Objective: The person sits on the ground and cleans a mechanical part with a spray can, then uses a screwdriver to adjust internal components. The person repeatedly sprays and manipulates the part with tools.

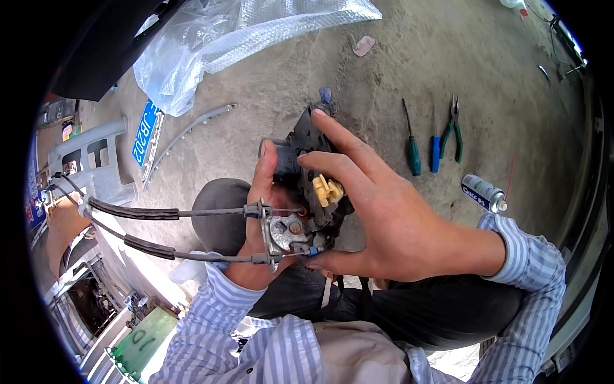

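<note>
A black mechanism [310, 141] with a cream plastic piece [325, 190], a metal bracket [288, 232] and two black sheathed cables [147, 214] is held over my lap. My left hand [258, 205] grips it from the left, thumb beside the dark cylindrical housing; its other fingers are mostly hidden behind the part. My right hand [403, 224] is wrapped over the right side, fingertips on the top and thumb near a small blue fitting [313, 251] at the lower cable end. The cables arch out to the left, past my left hand.
On the concrete floor [364, 77] lie two screwdrivers [414, 153], green-handled pliers [455, 131], a spray can [481, 192] with a red straw, bubble wrap [256, 32], a blue plate [146, 132], a curved trim strip [192, 128] and a grey panel [96, 160].
</note>
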A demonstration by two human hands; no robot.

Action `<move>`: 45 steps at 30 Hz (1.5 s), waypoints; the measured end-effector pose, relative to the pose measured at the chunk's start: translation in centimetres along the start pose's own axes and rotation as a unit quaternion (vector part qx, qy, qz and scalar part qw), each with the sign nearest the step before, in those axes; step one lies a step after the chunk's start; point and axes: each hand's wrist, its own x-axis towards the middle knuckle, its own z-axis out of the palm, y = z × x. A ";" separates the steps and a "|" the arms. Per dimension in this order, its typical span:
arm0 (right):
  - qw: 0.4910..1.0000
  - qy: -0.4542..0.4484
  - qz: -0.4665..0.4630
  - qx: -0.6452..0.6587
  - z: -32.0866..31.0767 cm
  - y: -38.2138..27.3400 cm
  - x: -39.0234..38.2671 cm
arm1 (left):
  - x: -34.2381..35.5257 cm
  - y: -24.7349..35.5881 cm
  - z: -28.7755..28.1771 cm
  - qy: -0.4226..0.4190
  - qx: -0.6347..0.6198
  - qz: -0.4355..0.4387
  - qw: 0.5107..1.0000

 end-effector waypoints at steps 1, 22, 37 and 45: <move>1.000 -0.005 -0.004 -0.003 0.0 0.1 0.0 | 0.3 -0.1 -0.2 -0.022 -0.017 0.009 1.000; 0.998 -0.051 0.014 0.037 -0.8 3.8 -0.8 | 1.5 -0.7 -1.4 -0.066 -0.031 -0.074 0.995; 1.000 0.001 0.009 0.005 0.3 4.2 -0.8 | 2.1 -1.4 -1.1 -0.010 -0.003 -0.051 0.999; 0.997 -0.040 0.004 0.064 -0.3 3.3 -0.6 | 1.8 -0.9 -0.7 0.004 0.003 -0.006 1.000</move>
